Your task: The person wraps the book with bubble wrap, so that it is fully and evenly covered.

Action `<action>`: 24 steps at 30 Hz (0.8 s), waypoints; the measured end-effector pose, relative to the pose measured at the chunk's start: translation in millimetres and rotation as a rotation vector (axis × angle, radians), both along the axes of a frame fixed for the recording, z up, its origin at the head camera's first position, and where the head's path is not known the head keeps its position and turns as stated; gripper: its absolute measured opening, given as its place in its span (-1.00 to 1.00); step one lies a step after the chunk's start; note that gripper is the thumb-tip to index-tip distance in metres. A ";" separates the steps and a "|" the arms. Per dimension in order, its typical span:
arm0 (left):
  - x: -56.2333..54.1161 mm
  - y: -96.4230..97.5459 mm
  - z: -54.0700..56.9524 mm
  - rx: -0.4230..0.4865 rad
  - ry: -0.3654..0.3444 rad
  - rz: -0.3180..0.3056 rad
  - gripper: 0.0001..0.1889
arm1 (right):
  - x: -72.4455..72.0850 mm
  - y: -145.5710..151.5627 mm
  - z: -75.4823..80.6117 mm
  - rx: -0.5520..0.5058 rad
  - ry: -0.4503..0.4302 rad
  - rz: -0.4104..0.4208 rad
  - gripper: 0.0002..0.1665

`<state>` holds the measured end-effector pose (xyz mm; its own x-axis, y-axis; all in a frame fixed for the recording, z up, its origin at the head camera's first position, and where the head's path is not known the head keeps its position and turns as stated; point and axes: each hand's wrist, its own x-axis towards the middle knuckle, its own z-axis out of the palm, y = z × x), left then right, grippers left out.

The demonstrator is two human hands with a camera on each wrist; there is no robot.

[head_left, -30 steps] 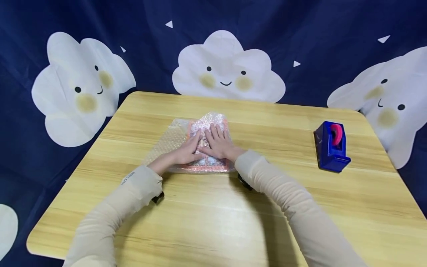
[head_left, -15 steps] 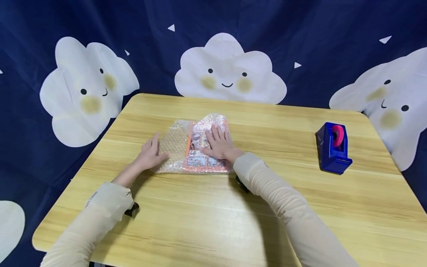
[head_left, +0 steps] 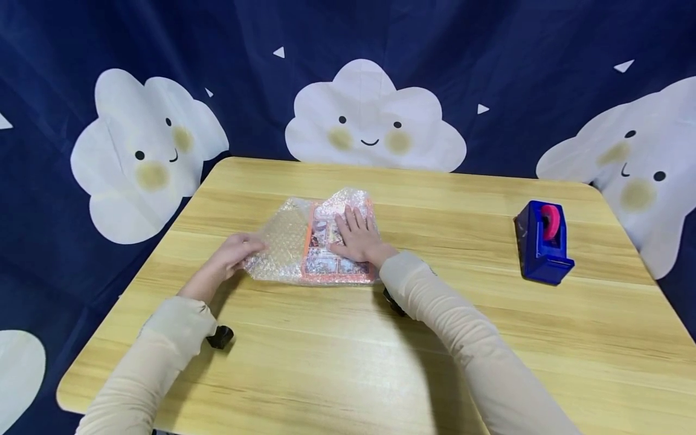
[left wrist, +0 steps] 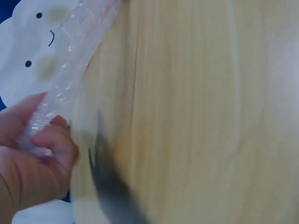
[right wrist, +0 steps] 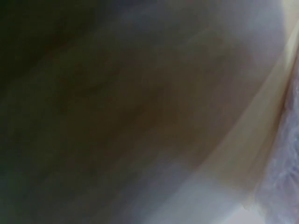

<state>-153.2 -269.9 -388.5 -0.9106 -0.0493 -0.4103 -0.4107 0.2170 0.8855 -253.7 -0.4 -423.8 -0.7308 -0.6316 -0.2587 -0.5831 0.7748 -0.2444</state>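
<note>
A flat, orange-edged item with printed picture panels [head_left: 319, 264], like a comic book, lies mid-table, covered by bubble wrap [head_left: 280, 241]. The wrap spreads past it to the left. My right hand [head_left: 360, 238] rests flat on the wrapped item, fingers spread. At the wrap's left end, my left hand [head_left: 235, 251] pinches the edge between thumb and curled fingers. The left wrist view shows this wrap [left wrist: 65, 88] stretching up and away from the left hand [left wrist: 39, 154]. In the right wrist view, only a strip of wrap [right wrist: 282, 172] shows at the right edge; the rest is dark and blurred.
A blue tape dispenser [head_left: 544, 241] with a pink roll stands on the right side of the wooden table [head_left: 348, 362]. Behind the table's far edge hangs a dark blue cloth [head_left: 244, 36] printed with white clouds.
My left hand has left the top of the wrapped item, moved left, and taken hold of the bubble wrap's left edge. The right hand stays flat on the item.
</note>
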 end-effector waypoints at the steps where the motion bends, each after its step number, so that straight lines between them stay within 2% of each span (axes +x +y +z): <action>1: 0.1 2.1 -0.5 0.078 0.000 0.027 -0.35 | -0.2 0.2 0.0 0.002 0.001 -0.001 -0.01; 4: 0.2 13.7 -1.6 0.263 0.019 0.104 -0.45 | -0.5 1.2 0.1 0.000 0.001 -0.005 -0.01; 7: -1.4 29.8 -2.2 0.340 0.052 0.162 -0.64 | -0.8 1.9 -0.3 -0.002 0.005 -0.009 -0.01; 9: -3.3 41.3 -2.0 0.348 0.055 0.177 -0.75 | -0.8 2.0 -1.1 -0.003 0.007 -0.009 0.00; 11: -4.7 52.9 -0.9 0.344 0.057 0.170 -0.73 | -0.4 1.8 -2.2 -0.001 0.007 -0.008 0.00; 15: -6.6 78.1 1.2 0.344 0.077 0.134 -0.54 | 1.1 0.0 -3.7 0.009 0.003 0.000 0.00; 17: -7.4 91.5 0.7 0.352 0.094 0.126 -0.51 | 1.5 -1.1 -3.9 0.010 0.006 0.002 0.01; 21: -9.8 117.1 -4.4 0.419 0.135 0.167 -0.54 | 1.6 -2.3 -2.5 0.006 0.025 -0.003 0.00; 24: -12.0 131.8 -10.5 0.406 0.178 0.181 -0.52 | 1.3 -2.3 -1.6 0.017 0.046 -0.009 -0.01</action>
